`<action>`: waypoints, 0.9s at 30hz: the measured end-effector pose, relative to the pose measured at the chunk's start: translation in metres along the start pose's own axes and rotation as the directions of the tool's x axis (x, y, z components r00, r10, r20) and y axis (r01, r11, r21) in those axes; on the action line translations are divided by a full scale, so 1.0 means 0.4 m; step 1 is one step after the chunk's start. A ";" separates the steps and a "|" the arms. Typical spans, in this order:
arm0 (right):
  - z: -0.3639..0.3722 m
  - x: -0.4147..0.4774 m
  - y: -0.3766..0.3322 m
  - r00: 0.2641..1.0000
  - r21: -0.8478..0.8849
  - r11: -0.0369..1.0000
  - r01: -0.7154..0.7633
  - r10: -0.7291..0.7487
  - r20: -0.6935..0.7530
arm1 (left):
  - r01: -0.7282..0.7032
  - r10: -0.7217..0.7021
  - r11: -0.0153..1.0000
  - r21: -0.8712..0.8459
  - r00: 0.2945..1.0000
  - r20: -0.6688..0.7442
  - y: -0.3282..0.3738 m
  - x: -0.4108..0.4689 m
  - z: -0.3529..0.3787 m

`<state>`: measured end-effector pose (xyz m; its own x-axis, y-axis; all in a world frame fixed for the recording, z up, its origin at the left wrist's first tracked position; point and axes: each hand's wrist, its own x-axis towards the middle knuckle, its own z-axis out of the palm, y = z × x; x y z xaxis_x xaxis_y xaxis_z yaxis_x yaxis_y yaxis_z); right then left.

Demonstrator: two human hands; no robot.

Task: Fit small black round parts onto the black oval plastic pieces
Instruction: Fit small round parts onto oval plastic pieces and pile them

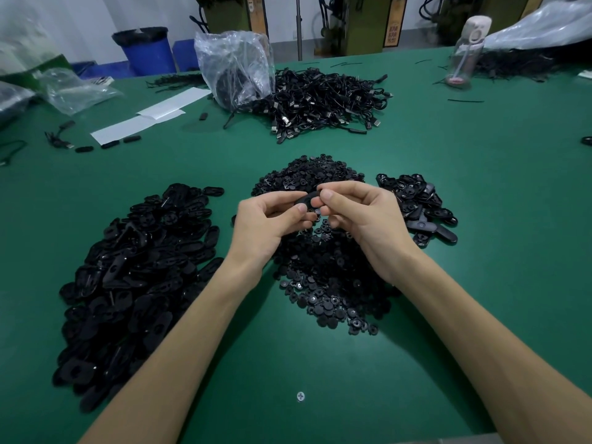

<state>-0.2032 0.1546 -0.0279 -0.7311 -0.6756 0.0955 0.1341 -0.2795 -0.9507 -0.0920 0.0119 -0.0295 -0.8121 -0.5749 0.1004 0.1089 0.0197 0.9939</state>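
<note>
Above the middle of the green table, my left hand [272, 221] grips a black oval plastic piece [306, 200] between thumb and fingers. My right hand [358, 209] pinches the same piece from the right, fingertips at a small round part [317, 212] on its underside. Beneath both hands spreads a heap of small black round parts [330, 277]. A large pile of black oval pieces [134, 270] lies to the left. A smaller pile of oval pieces [419, 209] lies to the right; some show a round part fitted.
A tangle of black cables [323, 100] and a clear plastic bag [235, 68] lie at the back centre. White paper strips [150, 118] lie back left. A clear water bottle [464, 52] stands back right. A screw head [300, 396] sits in the table near me.
</note>
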 end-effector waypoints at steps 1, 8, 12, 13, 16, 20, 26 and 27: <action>0.000 0.000 0.000 1.000 0.003 1.000 0.000 0.000 0.015 | 0.000 0.000 1.000 0.002 1.000 -0.002 0.000 0.000 0.000; 0.010 -0.003 0.004 0.998 -0.040 0.999 0.036 -0.034 0.050 | 0.002 -0.001 1.000 0.013 1.000 -0.029 -0.002 0.003 0.001; 0.012 -0.003 0.008 0.994 -0.195 0.976 0.096 -0.103 -0.025 | 0.002 -0.001 1.000 0.019 1.000 -0.027 -0.002 0.002 0.002; 0.011 -0.003 0.010 0.990 -0.256 0.960 0.112 -0.129 -0.051 | -0.001 0.001 1.000 0.017 1.000 -0.023 -0.001 0.001 0.003; 0.008 -0.002 0.012 0.980 -0.358 0.926 0.122 -0.169 -0.101 | -0.007 0.007 1.000 0.012 1.000 -0.011 0.002 -0.002 0.005; 0.015 -0.007 0.015 0.979 -0.451 0.885 0.113 -0.178 -0.105 | -0.017 0.017 1.000 0.016 1.000 -0.014 0.003 -0.005 0.010; 0.026 -0.016 0.014 0.961 -0.586 0.792 0.174 -0.267 -0.075 | -0.041 0.042 0.998 0.037 0.999 -0.018 0.001 -0.009 0.023; 0.029 -0.018 0.014 0.953 -0.627 0.754 0.194 -0.296 -0.061 | -0.047 0.048 0.998 0.040 0.999 -0.014 0.001 -0.010 0.025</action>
<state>-0.1896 0.1500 -0.0306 -0.7773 -0.5198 0.3543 -0.4603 0.0862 -0.8835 -0.0944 0.0225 -0.0289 -0.7976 -0.5851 0.1470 0.1241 0.0793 0.9891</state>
